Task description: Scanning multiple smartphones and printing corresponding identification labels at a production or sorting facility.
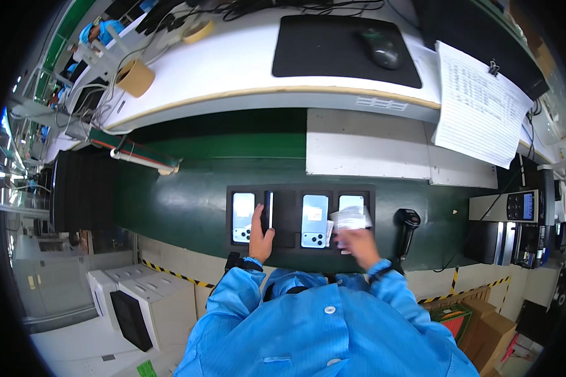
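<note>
Your left hand (260, 241) points forward — fingers (257, 217) extended, thumb (270, 234) spread apart. Your right hand (359, 244) angles inward — blurred, its fingers bent.

A: Your right hand (358, 245) is blurred — can't tell if it grips the white slip (351, 218).
B: Slip hides part of your rightmost phone (351, 202).
A: Hanging sheet (478, 110)?
B: Print's too small — black cables (251, 8) run off your top edge.
</note>
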A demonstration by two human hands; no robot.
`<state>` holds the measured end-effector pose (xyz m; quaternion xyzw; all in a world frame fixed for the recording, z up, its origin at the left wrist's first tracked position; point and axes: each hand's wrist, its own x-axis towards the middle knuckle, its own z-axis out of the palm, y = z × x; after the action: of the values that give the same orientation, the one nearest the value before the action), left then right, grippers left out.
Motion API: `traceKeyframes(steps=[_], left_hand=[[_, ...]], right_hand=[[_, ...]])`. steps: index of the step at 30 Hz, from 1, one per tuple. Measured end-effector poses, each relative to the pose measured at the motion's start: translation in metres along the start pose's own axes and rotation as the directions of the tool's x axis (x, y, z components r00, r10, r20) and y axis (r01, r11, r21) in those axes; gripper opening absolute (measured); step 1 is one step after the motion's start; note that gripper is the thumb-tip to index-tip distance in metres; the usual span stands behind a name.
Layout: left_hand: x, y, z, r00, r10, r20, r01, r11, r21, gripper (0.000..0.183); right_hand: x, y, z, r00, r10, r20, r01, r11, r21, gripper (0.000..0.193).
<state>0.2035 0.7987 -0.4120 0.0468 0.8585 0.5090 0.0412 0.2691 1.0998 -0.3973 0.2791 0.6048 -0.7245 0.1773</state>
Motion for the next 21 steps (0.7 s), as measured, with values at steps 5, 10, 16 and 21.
traceKeyframes(steps=[5, 10, 16, 21], left_hand=[[-0.011, -0.011, -0.008, 0.993, -0.118, 0.014, 0.119, 0.988, -0.098, 0.068], [-0.007, 0.005, 0.008, 0.999, 0.049, -0.012, -0.043, 0.953, 0.3, 0.07], [-0.015, 0.013, 0.002, 0.998, 0.045, -0.041, -0.024, 0.908, 0.417, 0.067], [-0.019, -0.006, -0.033, 0.946, 0.112, -0.305, 0.086, 0.819, 0.568, 0.065]], right_hand=[[0.044, -0.01, 0.148, 0.811, 0.344, 0.472, -0.032, 0.833, -0.553, 0.03], [0.046, 0.027, 0.138, 0.976, -0.046, 0.214, 0.211, 0.453, -0.866, 0.043], [-0.014, -0.012, -0.028, 0.388, -0.662, -0.641, -0.376, 0.521, -0.766, 0.062], [0.01, 0.036, -0.149, 0.651, -0.156, -0.743, -0.198, 0.91, -0.364, 0.048]])
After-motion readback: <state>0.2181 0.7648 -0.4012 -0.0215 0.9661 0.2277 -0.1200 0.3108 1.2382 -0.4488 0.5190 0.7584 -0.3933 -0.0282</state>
